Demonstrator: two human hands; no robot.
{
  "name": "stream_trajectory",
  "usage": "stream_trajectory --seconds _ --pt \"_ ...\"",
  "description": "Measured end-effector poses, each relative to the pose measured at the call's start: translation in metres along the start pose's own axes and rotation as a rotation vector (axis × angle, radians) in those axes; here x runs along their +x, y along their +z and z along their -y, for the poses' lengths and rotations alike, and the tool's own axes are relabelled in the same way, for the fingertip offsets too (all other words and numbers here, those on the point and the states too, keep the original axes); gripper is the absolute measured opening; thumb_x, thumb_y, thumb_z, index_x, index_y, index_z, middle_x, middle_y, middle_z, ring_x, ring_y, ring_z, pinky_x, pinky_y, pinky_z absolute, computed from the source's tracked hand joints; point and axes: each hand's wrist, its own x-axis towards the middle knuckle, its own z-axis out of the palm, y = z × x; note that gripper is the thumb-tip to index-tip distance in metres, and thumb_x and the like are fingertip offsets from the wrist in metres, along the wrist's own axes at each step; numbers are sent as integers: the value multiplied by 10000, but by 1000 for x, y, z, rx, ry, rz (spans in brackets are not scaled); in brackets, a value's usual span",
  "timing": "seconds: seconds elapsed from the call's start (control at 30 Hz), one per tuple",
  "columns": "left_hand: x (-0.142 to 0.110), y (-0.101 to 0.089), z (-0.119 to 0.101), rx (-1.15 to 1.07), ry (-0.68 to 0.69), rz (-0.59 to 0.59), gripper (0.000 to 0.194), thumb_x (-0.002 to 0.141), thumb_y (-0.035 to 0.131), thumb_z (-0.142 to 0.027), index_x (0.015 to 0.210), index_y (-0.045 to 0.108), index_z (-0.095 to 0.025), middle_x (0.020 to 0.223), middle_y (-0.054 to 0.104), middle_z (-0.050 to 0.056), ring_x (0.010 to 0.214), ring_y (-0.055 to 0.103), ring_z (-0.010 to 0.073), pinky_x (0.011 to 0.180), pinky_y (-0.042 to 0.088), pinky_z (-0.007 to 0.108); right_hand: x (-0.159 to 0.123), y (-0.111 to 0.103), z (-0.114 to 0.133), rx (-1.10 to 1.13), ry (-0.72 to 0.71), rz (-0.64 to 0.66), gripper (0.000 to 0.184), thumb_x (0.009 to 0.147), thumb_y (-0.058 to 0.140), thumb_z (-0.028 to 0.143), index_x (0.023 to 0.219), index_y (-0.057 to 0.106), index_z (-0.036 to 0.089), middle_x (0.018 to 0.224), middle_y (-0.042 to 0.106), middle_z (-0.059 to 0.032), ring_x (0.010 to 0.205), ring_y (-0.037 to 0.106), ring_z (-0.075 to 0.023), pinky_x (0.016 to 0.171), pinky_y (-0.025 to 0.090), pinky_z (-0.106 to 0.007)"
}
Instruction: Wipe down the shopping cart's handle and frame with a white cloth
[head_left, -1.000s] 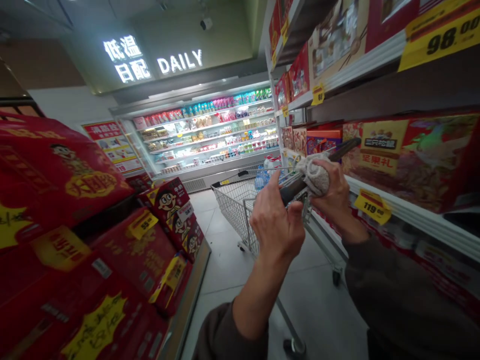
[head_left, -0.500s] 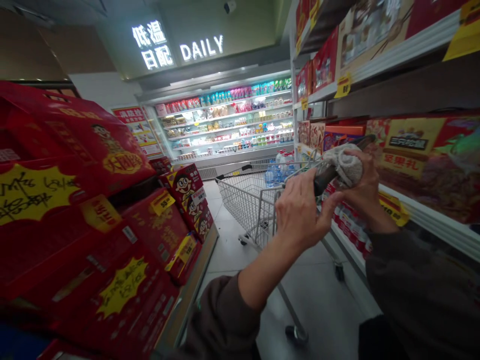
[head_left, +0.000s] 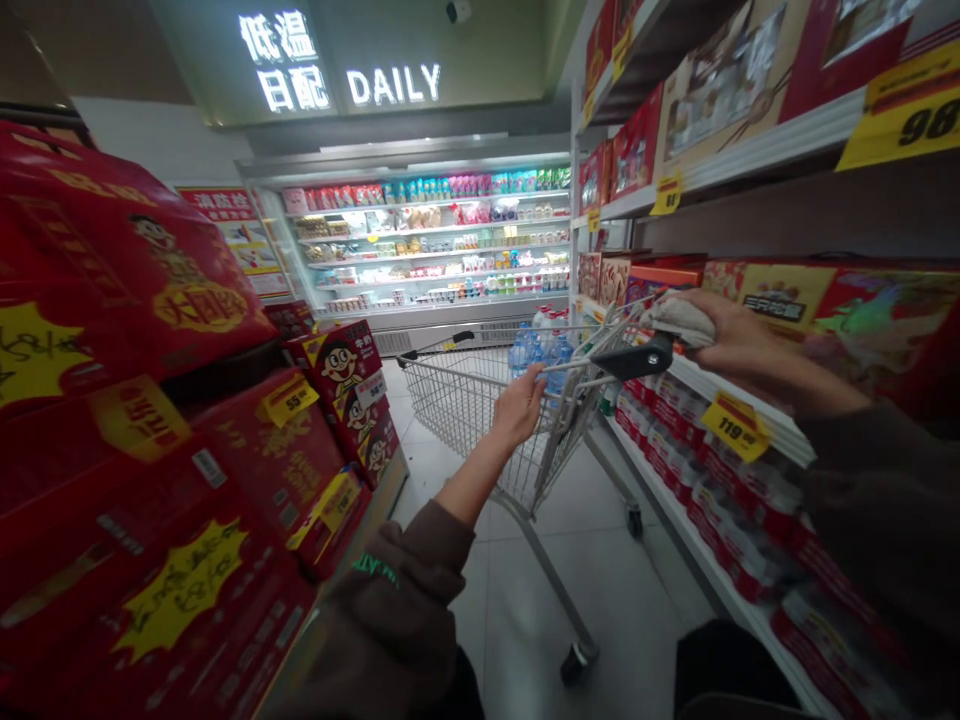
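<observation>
A metal shopping cart (head_left: 457, 405) stands in front of me, turned slightly in the aisle. My left hand (head_left: 517, 408) is closed around the wire of its upper edge. At the right, my right hand (head_left: 731, 330) grips a crumpled pale grey cloth (head_left: 681, 320), which lies against the far end of the cart's dark handle (head_left: 634, 362). The fingertips of that hand are partly hidden behind the cloth. Beyond the cart's upper edge, blue-tinted bottles (head_left: 529, 350) are visible.
Red gift boxes (head_left: 255, 450) and bags with yellow price stars pile up at the left. Shelving (head_left: 780, 140) with boxed goods runs along the right, above red-labelled bottle packs (head_left: 720, 520). A lit refrigerated display (head_left: 435, 240) spans the back. Pale floor tiles (head_left: 517, 580) lie beneath the cart.
My left hand has left the handle and moved left and forward to the cart's wire edge. My right hand still holds the cloth at the handle's right end. More of the dark handle shows.
</observation>
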Motion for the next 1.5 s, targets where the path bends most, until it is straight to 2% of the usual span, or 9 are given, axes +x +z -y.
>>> stream_trajectory --seconds 0.1,0.17,0.27,0.4,0.6,0.9,1.1,1.27,1.5 --pt "3 10 -3 -15 79 -28 460 1043 264 -389 1483 397 -359 1278 664 30 1138 624 229 914 487 341 -6 -22 22 278 36 204 660 671 630 -1 1308 587 165 1094 715 -64 871 652 -166 752 471 -283" --pt "7 11 2 -2 154 -20 495 1047 255 -388 1540 295 -375 1289 656 22 1136 616 213 926 479 329 -12 -31 36 253 39 188 652 674 601 10 1303 582 180 1088 705 -56 886 641 -171 756 460 -283" --pt "16 8 22 111 239 43 516 1051 233 -428 1563 234 -366 1245 662 23 1100 613 197 904 479 312 -20 -34 53 -84 -48 125 655 684 624 90 1317 563 244 1193 646 -76 968 609 -216 745 420 -299" --pt "24 5 50 306 259 61 438 1046 264 -409 1331 563 -261 1134 652 59 1106 561 220 983 437 350 -30 -30 77 -581 -193 75 589 731 596 135 1295 553 300 1147 590 -103 955 541 -249 673 305 -306" --pt "26 13 53 359 248 40 448 1046 227 -393 1148 635 -239 1036 609 73 1009 539 230 965 406 384 -38 -13 106 -749 -136 -28 317 887 474 182 1184 584 192 1044 597 -149 935 503 -278 734 301 -364" --pt "14 29 29 347 225 5 485 1040 206 -465 1133 642 -274 1042 600 61 1014 505 225 961 349 382 -60 8 78 -665 -223 -183 445 948 425 215 1390 480 206 1331 560 -215 1243 462 -400 887 387 -515" --pt "10 41 11 269 216 6 488 1027 241 -521 1037 658 -268 1028 619 44 998 499 224 907 336 373 -73 32 82 -599 -268 -98 419 970 419 187 1375 517 238 1313 599 -183 1261 478 -358 905 407 -488" --pt "8 42 1 260 246 29 477 1031 248 -519 1009 650 -262 1011 632 31 992 516 212 882 328 356 -73 40 85 -607 -459 0 333 977 420 179 1227 624 263 1258 640 -121 1200 514 -298 890 402 -445" --pt "6 39 -14 286 302 60 451 1033 266 -504 970 631 -247 973 651 37 956 556 215 862 345 363 -67 28 75 -653 -159 -145 293 997 408 228 1176 640 243 1240 633 -146 1276 471 -339 896 386 -468"
